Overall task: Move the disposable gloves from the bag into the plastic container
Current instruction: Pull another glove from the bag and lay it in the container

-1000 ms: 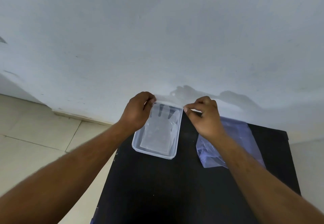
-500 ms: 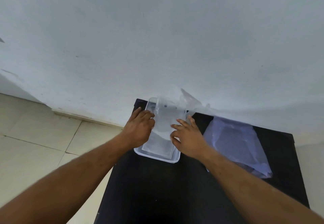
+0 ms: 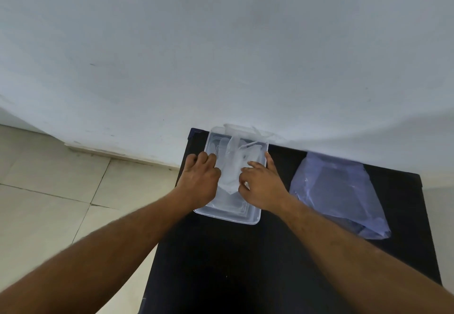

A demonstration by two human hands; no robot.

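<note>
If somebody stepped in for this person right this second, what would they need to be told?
Left hand: fingers curled, pressing into the left side of the plastic container.
Right hand: fingers spread, pressing a clear glove down inside it.
The container sits at the far left of the black table; the bluish bag lies to its right, untouched.
Done: at least one glove is in the container.
Left: flatten it, then fetch more from the bag; how many remain cannot be seen.
</note>
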